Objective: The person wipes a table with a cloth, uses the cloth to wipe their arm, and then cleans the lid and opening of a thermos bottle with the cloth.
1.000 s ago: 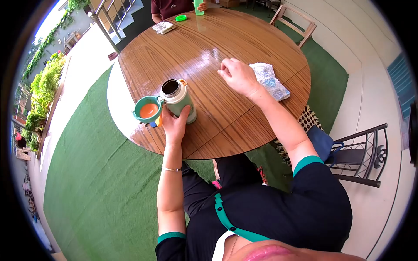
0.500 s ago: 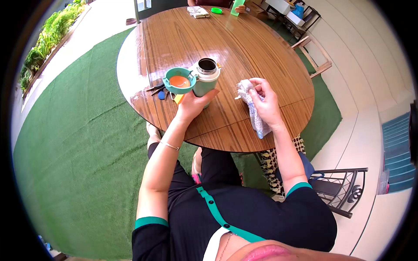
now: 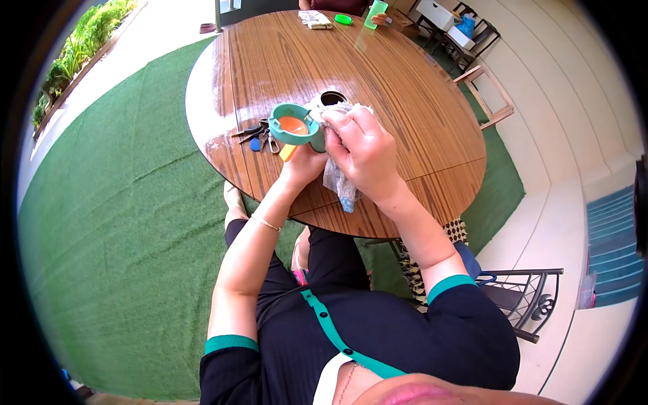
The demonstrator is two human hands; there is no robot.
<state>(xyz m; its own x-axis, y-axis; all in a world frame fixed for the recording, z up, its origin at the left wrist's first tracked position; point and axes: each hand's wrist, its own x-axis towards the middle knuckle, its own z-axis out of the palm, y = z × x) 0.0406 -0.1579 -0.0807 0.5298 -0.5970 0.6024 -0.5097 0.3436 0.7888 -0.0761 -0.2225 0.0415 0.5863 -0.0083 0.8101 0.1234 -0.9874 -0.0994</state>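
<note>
An insulated bottle (image 3: 318,141) stands upright near the table's front edge, its dark mouth uncovered. Its teal flip lid (image 3: 275,125) hangs open to the left, showing an orange inside. My left hand (image 3: 304,167) is wrapped round the bottle's lower body, and a yellow piece (image 3: 288,152) shows beside the thumb side. In my right hand (image 3: 370,154) is a bunched white-and-blue cloth (image 3: 337,181), pressed against the bottle's upper right side near the rim. The cloth's lower end dangles below my fingers. Cloth and right hand hide much of the bottle's front.
Keys with a blue tag (image 3: 255,144) lie on the round wooden table (image 3: 418,128), left of the bottle. Across it, a person's hand (image 3: 379,19) holds a green cup (image 3: 372,13), near a green lid (image 3: 343,19) and a folded cloth (image 3: 315,19). A metal chair (image 3: 533,300) stands at right.
My right hand has brought the cloth leftward from beside the bottle onto its upper side. My left hand keeps its hold on the bottle. The view has shifted slightly.
</note>
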